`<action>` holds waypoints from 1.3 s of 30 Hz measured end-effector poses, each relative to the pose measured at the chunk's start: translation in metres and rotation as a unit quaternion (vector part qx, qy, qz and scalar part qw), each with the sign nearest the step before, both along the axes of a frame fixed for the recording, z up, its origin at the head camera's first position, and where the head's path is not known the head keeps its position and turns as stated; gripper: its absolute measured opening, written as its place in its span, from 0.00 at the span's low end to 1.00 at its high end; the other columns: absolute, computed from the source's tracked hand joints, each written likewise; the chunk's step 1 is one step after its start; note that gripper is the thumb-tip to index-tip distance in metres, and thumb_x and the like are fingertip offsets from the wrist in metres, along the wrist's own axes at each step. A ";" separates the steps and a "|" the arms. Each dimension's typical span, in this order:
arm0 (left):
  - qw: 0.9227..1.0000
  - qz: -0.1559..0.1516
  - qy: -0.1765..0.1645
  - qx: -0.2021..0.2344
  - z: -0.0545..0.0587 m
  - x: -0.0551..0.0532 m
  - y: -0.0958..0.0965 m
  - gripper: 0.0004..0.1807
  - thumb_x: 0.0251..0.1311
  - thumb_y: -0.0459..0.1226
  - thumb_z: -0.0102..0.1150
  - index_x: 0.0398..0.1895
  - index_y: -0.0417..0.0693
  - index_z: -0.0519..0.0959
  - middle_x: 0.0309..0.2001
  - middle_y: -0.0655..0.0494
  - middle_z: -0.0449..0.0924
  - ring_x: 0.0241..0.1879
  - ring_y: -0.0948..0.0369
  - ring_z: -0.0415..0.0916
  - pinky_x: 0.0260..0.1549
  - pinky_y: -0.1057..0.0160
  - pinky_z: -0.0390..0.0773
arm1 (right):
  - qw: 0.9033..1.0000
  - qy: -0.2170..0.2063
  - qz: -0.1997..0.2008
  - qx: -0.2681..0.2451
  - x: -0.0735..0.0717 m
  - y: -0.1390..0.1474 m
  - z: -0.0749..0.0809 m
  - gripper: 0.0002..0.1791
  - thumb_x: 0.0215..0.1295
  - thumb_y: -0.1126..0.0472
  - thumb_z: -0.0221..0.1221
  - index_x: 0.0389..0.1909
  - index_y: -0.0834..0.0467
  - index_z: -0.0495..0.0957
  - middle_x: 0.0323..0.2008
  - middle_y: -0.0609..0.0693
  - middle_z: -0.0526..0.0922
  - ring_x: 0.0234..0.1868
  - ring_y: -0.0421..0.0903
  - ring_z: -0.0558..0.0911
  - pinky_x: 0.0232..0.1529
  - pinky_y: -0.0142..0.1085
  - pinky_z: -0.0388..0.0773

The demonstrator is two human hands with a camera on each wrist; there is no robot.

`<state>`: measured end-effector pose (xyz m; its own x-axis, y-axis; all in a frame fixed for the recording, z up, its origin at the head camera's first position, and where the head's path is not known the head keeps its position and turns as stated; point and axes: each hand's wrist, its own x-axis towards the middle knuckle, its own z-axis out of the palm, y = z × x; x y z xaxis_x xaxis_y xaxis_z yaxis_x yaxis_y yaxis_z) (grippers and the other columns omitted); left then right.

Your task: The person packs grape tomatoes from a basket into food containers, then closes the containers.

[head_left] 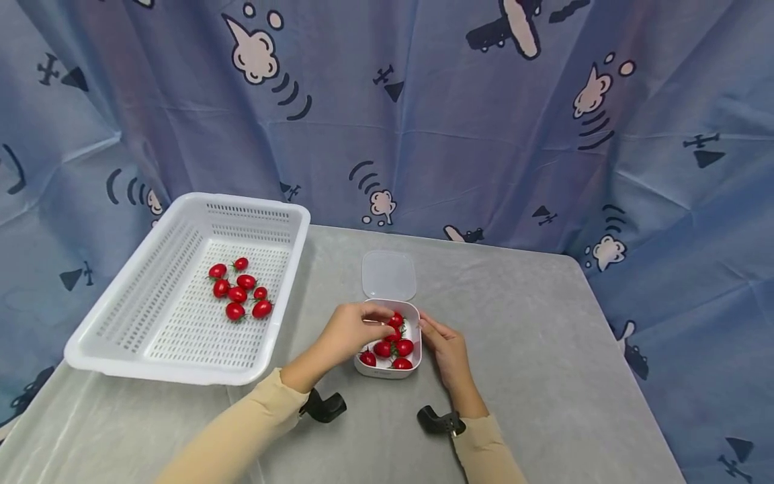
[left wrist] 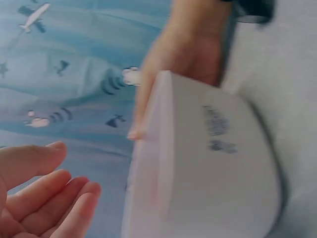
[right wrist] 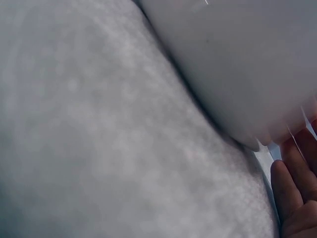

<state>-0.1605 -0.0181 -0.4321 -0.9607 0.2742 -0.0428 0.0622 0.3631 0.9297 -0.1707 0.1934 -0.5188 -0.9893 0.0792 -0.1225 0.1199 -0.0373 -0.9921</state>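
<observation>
A small white container (head_left: 388,372) holds several red cherry tomatoes (head_left: 383,349) with green stems. Over its upper left part is my left hand (head_left: 351,331), thumb and fingers apart; in the left wrist view no tomato shows between those fingers (left wrist: 74,198). My right hand (head_left: 448,351) rests against the container's right side, its fingertips at the rim. Seen from the right wrist, the fingers (right wrist: 292,183) lie along the outer wall of the container (right wrist: 237,64). A translucent square lid (head_left: 389,274) lies flat just behind the container.
To the left stands a large white plastic basket (head_left: 289,269) with slotted walls, several cherry tomatoes (head_left: 237,294) on its floor. A grey cloth (head_left: 532,349) covers the table. A blue printed curtain (head_left: 338,87) hangs behind it.
</observation>
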 end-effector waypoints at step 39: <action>0.979 0.191 0.037 0.055 0.082 -0.031 -0.144 0.26 0.61 0.46 0.67 0.58 0.40 0.80 0.39 0.76 0.85 0.43 0.79 0.78 0.44 0.79 0.75 | 1.000 0.003 -0.012 -0.004 0.000 0.000 -0.002 0.22 0.66 0.62 0.63 0.57 0.69 0.78 0.56 0.56 0.82 0.50 0.29 0.83 0.52 0.25 0.79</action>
<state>-0.1915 -0.1617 -0.3497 -0.9935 -0.1062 0.0408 0.0105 0.2716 0.9624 -0.1711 0.1931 -0.5208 -0.9878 0.1017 -0.1177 0.1133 -0.0486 -0.9924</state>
